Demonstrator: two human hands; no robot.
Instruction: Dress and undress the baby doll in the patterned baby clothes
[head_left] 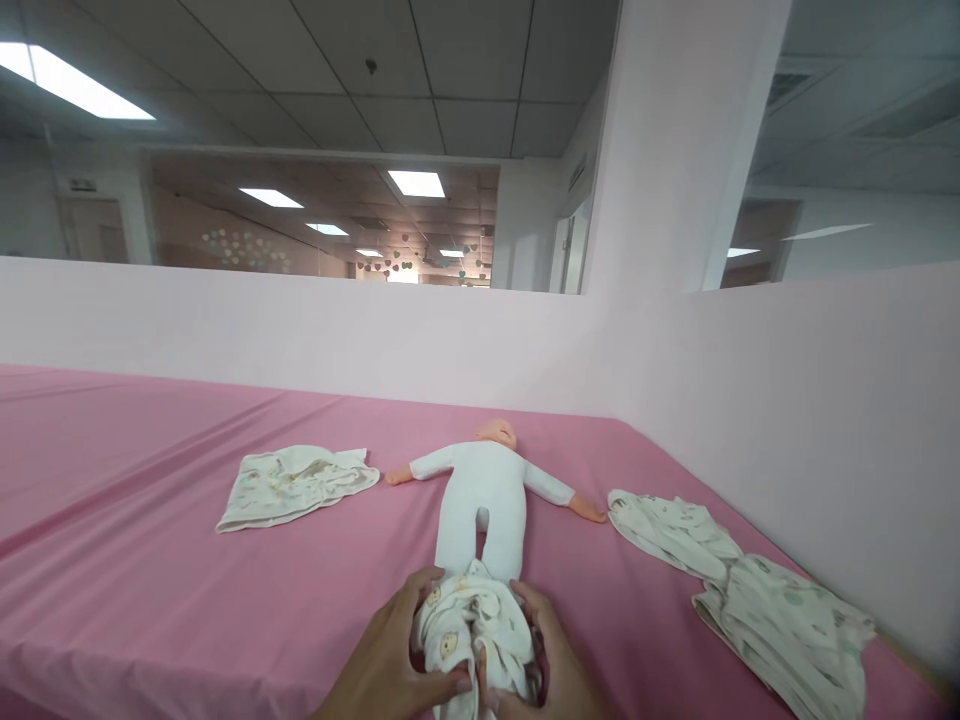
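Observation:
A baby doll point(484, 480) with a white cloth body lies on its back on the pink sheet, arms spread and legs toward me. Bunched around its lower legs is a white printed baby garment point(480, 620), likely pants, which hides the feet. My left hand point(401, 645) grips the garment's left side, thumb pressed on the near fabric. On the other side my right hand point(551, 655) holds it the same way, fingers wrapped around the bunched cloth.
A folded printed cloth piece point(296, 485) lies left of the doll. More printed baby clothes point(795, 620) lie at the right, near the white wall point(825, 420). The pink sheet point(150, 580) covers the bed, with glass windows above the low wall behind.

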